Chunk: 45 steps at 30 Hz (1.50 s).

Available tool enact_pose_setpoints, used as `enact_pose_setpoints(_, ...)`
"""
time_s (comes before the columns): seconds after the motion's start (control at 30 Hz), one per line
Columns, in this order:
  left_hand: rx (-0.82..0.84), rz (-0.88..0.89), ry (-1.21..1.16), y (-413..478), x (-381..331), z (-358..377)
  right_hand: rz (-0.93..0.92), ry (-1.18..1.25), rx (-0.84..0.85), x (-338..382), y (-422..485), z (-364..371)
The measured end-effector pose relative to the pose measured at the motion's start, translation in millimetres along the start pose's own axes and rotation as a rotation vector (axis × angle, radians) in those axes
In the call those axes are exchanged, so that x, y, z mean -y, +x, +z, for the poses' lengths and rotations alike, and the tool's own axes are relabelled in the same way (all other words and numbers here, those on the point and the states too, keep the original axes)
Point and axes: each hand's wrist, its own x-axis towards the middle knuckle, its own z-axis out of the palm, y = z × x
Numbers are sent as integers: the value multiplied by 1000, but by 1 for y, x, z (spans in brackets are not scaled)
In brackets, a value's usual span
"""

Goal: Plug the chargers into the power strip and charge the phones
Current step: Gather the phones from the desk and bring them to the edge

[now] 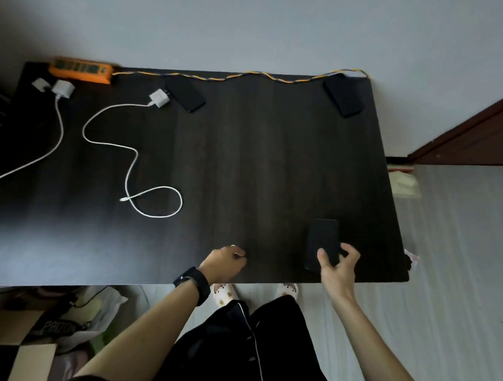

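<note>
An orange power strip (pixel 80 70) lies at the table's back left corner. Two white chargers (pixel 63 89) (pixel 159 98) lie unplugged near it. The second one's white cable (pixel 109 141) snakes toward the middle, its free end (pixel 124 199) loose. Three black phones lie flat: one beside the second charger (pixel 188 95), one at the back right (pixel 343 98), one near the front right (pixel 322 238). My right hand (pixel 339 267) grips the near phone's lower end, thumb on its face, fingers curled at its right edge. My left hand (pixel 225 260) rests as a fist by the front edge.
The dark wooden table (pixel 245 161) stands against a pale wall. The strip's yellow-blue twisted cord (pixel 248 76) runs along the back edge. A small white adapter (pixel 40 84) sits left of the first charger. Boxes and bags (pixel 78 312) crowd the floor at the left.
</note>
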Motion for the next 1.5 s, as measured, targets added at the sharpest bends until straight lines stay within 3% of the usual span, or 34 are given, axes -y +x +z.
enact_pose_setpoints(0.1,-60,47,-291,-24,3,-25,-54,3,213,15,-39,36)
enact_pose_setpoints(0.23,-72,-2,-901,-51,22,-34,-125,-17,497,40,-78,88)
enact_pose_setpoints(0.37,-276,-73,-1262,-79,60,-29,-226,-174,724,57,-102,122)
enact_pose_setpoints(0.57,-559,-188,-1319,-124,141,-30,-395,-527,947,57,-122,171)
enact_pose_setpoints(0.87,-896,-425,-1334,-180,304,-72,-592,-949,1032,65,-161,273)
enact_pose_setpoints(1.07,-870,-441,-1199,-177,411,-111,-708,-1043,967,86,-200,403)
enact_pose_setpoints(1.3,-839,-506,-1447,-190,520,-116,-1043,-1225,995,108,-295,560)
enact_pose_setpoints(1.5,-827,-521,-1590,-203,582,-109,-1369,-1384,1008,104,-356,646)
